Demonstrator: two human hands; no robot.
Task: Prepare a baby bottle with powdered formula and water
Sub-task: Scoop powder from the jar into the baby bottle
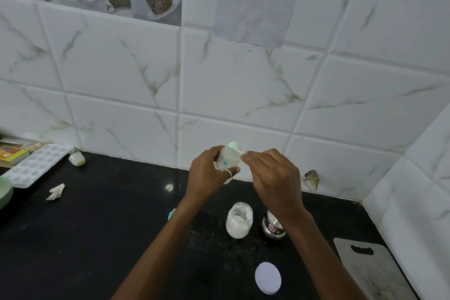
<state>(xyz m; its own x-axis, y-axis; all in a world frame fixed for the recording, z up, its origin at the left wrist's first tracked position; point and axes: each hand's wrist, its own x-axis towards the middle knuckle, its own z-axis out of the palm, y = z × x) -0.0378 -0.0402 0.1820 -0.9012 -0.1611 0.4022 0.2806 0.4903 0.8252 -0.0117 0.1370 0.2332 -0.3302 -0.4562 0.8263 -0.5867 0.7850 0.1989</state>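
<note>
Above counter (121, 214): left hand (209, 175) grips bottle (225, 159); right hand (272, 178) tips scoop (235, 147).

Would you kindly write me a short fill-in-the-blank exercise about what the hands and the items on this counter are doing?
1. The left hand holds the baby bottle up over the ____ countertop.
2. The right hand tips a pale green ____ at the bottle's mouth.
3. The glass jar of white powder stands ____, its white lid lying apart.

Missing words: black; scoop; open
</note>
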